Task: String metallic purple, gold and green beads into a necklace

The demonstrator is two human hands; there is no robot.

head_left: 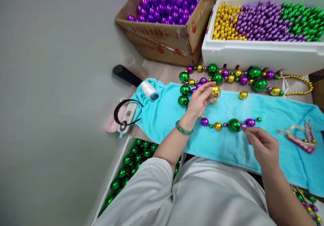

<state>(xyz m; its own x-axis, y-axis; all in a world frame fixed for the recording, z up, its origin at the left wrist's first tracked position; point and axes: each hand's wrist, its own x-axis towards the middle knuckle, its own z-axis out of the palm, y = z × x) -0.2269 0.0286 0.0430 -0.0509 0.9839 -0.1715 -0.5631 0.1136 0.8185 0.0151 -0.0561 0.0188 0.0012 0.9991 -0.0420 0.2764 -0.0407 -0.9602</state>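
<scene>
My left hand (199, 101), with a green bangle on the wrist, pinches a gold bead (215, 91) above the turquoise towel (167, 118). A thin white thread (229, 108) runs from that bead down to my right hand (262, 145), whose fingertips pinch the thread or a needle beside a small purple bead (243, 126). A short strung row of purple, gold and green beads (229, 124) lies on the towel between my hands. A loose gold bead (243, 95) rests on the towel further back.
A long finished bead strand (227, 77) lies behind the towel. A white foam box (260, 53) holds gold, purple and green beads; a cardboard box (164, 40) holds purple ones. A tray of green beads (131, 165) sits by my left arm. Thread spool (149, 90), snips (302, 138).
</scene>
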